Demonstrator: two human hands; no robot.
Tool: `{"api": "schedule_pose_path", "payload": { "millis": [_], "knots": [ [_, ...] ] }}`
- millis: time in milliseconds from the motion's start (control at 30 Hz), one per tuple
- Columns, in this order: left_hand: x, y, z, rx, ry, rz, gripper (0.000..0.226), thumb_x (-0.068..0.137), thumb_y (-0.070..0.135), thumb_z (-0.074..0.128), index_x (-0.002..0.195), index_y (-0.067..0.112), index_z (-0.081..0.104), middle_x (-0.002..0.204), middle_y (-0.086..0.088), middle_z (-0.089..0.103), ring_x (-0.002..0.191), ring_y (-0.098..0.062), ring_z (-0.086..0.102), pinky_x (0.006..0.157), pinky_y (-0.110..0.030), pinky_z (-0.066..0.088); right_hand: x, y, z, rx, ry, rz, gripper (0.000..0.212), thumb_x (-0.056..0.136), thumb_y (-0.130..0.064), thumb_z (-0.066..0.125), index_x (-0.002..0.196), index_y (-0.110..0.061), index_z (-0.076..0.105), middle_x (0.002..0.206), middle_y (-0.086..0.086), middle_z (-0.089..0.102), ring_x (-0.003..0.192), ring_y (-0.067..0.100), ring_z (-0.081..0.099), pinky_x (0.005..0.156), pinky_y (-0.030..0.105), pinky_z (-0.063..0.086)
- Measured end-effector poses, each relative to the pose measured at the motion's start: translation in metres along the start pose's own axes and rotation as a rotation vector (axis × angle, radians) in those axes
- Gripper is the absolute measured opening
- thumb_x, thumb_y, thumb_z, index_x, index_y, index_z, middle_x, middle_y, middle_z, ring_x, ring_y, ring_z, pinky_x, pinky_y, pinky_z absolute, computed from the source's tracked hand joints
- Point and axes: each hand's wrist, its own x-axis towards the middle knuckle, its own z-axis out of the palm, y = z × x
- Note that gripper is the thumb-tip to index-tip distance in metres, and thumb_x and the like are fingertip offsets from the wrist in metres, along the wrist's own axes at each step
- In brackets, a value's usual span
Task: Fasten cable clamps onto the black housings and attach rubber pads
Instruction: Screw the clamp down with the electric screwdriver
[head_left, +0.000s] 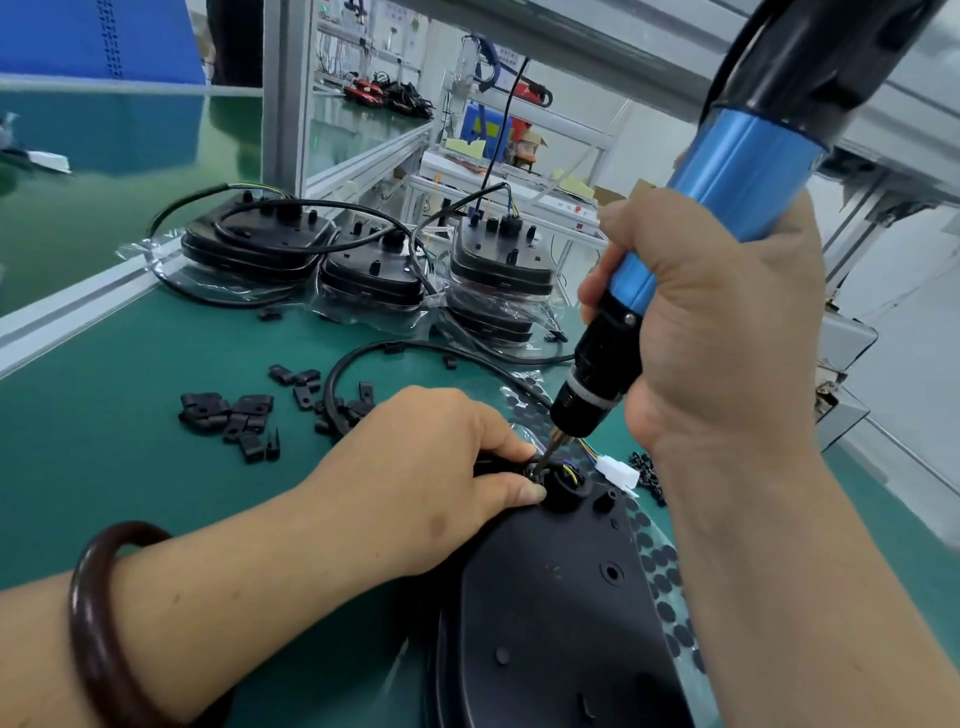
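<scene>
Containers: three clear plastic bags (171, 265) are lined along the far aluminium rail (78, 304). Each is loaded with stacked black housings (260, 244), cables coiled on top.

Counts:
- One black plastic housing (545, 597) is laid at the near bench (104, 457) edge, partly over one clear sheet of round black rubber pads (660, 561).
- Loose black cable clamps (234, 415) are piled mid-bench, over a dozen; the exact count cannot be told.
- One white connector (618, 474) is trailed off the housing's top end.

Hands:
- Left hand (431, 467): fingers (519, 491) pinched on a small black piece (501, 464) by the round boss; clamp or cable cannot be told.
- Right hand (717, 322): wrapped round a tilted blue-and-black electric screwdriver (727, 171), bit tip set at the same spot.

Room: bare green mat is seen left of the clamps, up to the rail.
</scene>
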Motion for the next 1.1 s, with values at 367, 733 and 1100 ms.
{"api": "schedule_pose_path", "payload": {
  "millis": [367, 733, 1100],
  "knots": [
    [0.002, -0.005, -0.001, -0.017, -0.039, 0.029, 0.028, 0.071, 0.057, 0.072, 0.097, 0.050, 0.065, 0.093, 0.041, 0.056, 0.094, 0.009, 0.057, 0.080, -0.007, 0.044, 0.000, 0.001, -0.005, 0.066, -0.126, -0.003, 0.020, 0.066, 0.004, 0.057, 0.079, -0.005, 0.044, 0.053, 0.004, 0.046, 0.041, 0.021, 0.045, 0.045, 0.029, 0.041],
    [0.001, -0.002, -0.001, -0.004, -0.019, 0.028, 0.024, 0.069, 0.060, 0.070, 0.086, 0.060, 0.053, 0.093, 0.034, 0.063, 0.094, 0.005, 0.061, 0.086, -0.021, 0.049, 0.000, 0.002, -0.006, 0.106, -0.154, -0.024, 0.031, 0.065, 0.005, 0.055, 0.093, -0.007, 0.052, 0.055, 0.005, 0.046, 0.042, 0.022, 0.042, 0.045, 0.028, 0.039],
    [0.003, -0.007, 0.005, -0.006, -0.004, -0.010, 0.032, 0.069, 0.060, 0.070, 0.100, 0.051, 0.066, 0.091, 0.024, 0.069, 0.090, 0.003, 0.061, 0.084, -0.028, 0.052, 0.002, 0.005, -0.012, 0.111, -0.199, -0.036, 0.024, 0.066, 0.003, 0.059, 0.085, -0.008, 0.047, 0.056, 0.007, 0.046, 0.042, 0.023, 0.045, 0.046, 0.028, 0.040]
  ]
}}
